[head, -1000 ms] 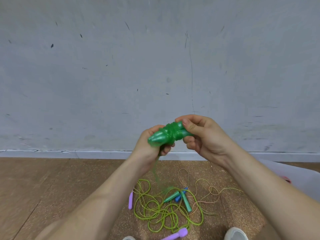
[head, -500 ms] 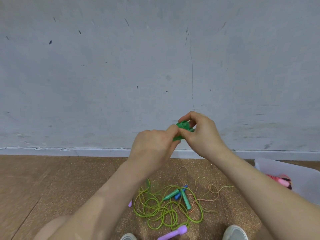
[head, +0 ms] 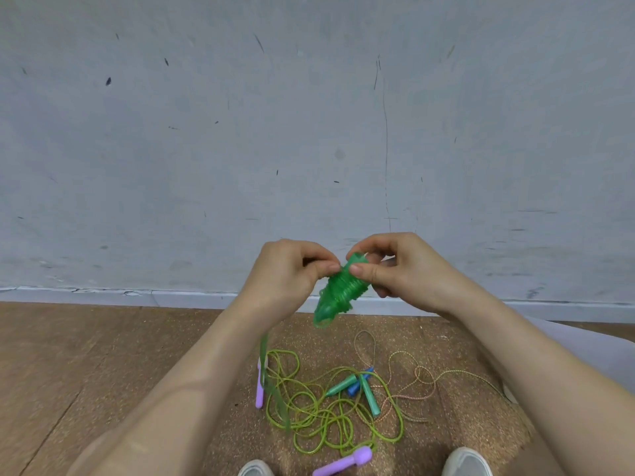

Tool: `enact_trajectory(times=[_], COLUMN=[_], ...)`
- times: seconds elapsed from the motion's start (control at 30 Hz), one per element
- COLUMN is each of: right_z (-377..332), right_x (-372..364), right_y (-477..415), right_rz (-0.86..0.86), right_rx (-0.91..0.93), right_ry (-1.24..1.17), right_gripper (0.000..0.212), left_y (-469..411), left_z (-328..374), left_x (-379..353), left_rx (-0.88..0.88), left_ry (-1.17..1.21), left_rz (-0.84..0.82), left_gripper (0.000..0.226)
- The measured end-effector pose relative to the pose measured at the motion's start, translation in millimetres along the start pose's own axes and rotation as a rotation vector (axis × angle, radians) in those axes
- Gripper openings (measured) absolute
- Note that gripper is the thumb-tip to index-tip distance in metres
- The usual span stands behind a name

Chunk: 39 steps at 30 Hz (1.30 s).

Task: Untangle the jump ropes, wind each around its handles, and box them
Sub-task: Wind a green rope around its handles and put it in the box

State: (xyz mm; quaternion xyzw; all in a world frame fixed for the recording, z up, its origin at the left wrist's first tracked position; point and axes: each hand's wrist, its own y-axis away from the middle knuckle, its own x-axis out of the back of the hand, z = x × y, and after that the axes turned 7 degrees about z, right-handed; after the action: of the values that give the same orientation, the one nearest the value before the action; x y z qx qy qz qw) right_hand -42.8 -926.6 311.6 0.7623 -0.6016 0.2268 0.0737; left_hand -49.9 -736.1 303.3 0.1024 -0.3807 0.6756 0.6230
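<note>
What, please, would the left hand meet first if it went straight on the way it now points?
The wound green jump rope: the left hand points rightward at it, fingertips at its upper end. Beyond it is the right hand, holding the same bundle. Depth is unclear from one view.

We work in soft, even, moderately bright light, and we cannot tell its source. The wall (head: 309, 132) beyond our left hand (head: 285, 276) and right hand (head: 409, 269) is lit flatly. Between the hands the green rope (head: 340, 290) is slightly smeared, and its loose strand (head: 264, 359) under the left hand blurs into a streak. Below the hands the floor (head: 103, 355) is sharper, with faint shadows under the tangled ropes (head: 319, 410). Our forearms (head: 206, 389) swell toward the lower corners, stretched by the wide lens.
</note>
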Motion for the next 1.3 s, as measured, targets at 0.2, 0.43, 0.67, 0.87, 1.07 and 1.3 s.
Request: enact_trajectory(times=[0.2,0.43,0.67,0.87,1.07,1.3], right_z=[-3,-9,18,19,13,4], right_x=[6,-2,1,-2,-1,-5], right_y=[1,-2,-20,-17,-12,-7], right_rz=[-0.08,-0.089,0.513,0.404,0.247,0.055], right_rx=[-0.047,-0.201,-0.162,-0.073,-0.031,0.063], right_ry=[-0.143,-0.786,-0.212,0.09,0.132,0.063], right_gripper=[0.012,0.018,0.018,0.018,0.014,0.014], left_y=[-3,5,32,10,1,-1], left_z=[-2,9,20,22,2,-8], left_x=[8,-25,-51,-10,3,8], left_rx=[0.233,0.5,-0.079,-0.405,-0.523,-0.33], left_ry=[0.379,0.868,-0.381,-0.731,-0.606,-0.353], left_rz=[-0.17,-0.118,-0.226,-0.054,0.032,0.031], left_gripper=[0.012,0.036,0.024,0.033,0.044,0.042])
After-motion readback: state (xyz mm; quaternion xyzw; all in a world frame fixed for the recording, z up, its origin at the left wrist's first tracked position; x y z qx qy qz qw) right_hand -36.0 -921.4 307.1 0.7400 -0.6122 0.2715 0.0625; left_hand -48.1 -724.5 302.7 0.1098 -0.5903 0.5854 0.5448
